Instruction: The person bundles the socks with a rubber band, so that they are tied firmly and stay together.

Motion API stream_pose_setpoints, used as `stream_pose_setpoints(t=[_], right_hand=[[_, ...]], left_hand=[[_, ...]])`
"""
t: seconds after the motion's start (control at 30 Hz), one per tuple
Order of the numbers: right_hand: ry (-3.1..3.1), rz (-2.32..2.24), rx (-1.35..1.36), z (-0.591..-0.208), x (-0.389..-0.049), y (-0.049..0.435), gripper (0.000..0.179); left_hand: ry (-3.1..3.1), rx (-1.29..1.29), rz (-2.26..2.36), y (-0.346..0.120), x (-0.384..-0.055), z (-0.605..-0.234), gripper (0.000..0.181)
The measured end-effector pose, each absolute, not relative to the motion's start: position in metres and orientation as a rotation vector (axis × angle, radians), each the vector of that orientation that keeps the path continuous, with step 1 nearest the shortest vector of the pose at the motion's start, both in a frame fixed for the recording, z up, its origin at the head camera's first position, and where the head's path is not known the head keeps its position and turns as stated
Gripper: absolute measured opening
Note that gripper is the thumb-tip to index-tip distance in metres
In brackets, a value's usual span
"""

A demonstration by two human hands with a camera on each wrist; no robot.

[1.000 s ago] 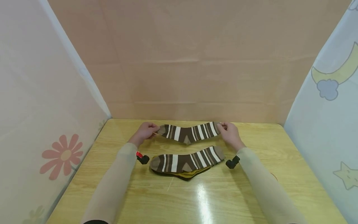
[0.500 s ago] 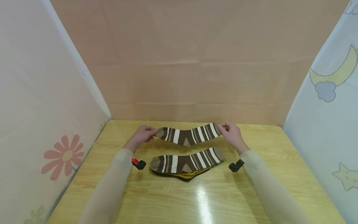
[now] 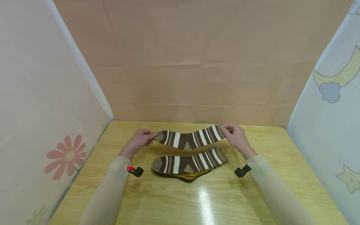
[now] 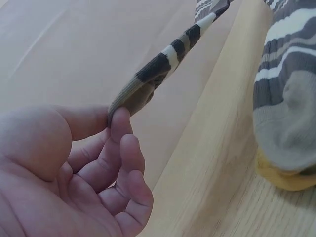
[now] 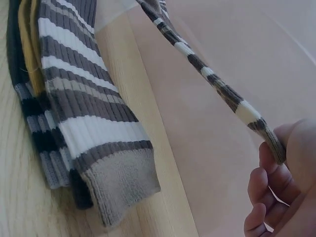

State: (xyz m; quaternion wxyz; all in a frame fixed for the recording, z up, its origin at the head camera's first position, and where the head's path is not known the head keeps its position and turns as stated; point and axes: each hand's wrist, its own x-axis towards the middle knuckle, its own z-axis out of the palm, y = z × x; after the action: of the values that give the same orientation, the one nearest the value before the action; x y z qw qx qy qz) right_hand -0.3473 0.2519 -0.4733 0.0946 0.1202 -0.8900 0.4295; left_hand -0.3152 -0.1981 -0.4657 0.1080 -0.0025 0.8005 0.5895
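Observation:
A brown sock with white and tan stripes (image 3: 182, 139) is stretched between my two hands, raised behind a sock stack. My left hand (image 3: 140, 138) pinches its tan toe between thumb and forefinger; the left wrist view shows that toe (image 4: 129, 96) edge-on. With thumb and fingers my right hand (image 3: 235, 135) grips the tan cuff, and the right wrist view shows the cuff (image 5: 274, 144) from the side. A matching striped sock (image 3: 182, 164) lies flat on top of the stack, toe to the left. Mustard-yellow socks (image 5: 28, 47) and dark socks peek out beneath it.
The stack rests on a wooden table (image 3: 157, 200), with a tan backdrop (image 3: 197, 78) rising behind its far edge. Pale printed curtains stand at both sides, the left one with a red flower (image 3: 67, 157). Small black cameras (image 3: 137, 171) jut from both wrists.
Both hands have moved slightly apart and nearer to me, bringing the held sock closer to the stack and pulling it straighter. The stack itself has stayed in place.

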Motion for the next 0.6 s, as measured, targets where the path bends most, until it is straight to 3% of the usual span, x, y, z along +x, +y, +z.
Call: stream_pose_setpoints(t=[0.6], right_hand=[[-2.666, 1.278, 0.429, -0.472, -0.331, 0.256, 0.03]], left_hand=[[2.365, 0.052, 1.716, -0.199, -0.285, -0.46, 0.027]])
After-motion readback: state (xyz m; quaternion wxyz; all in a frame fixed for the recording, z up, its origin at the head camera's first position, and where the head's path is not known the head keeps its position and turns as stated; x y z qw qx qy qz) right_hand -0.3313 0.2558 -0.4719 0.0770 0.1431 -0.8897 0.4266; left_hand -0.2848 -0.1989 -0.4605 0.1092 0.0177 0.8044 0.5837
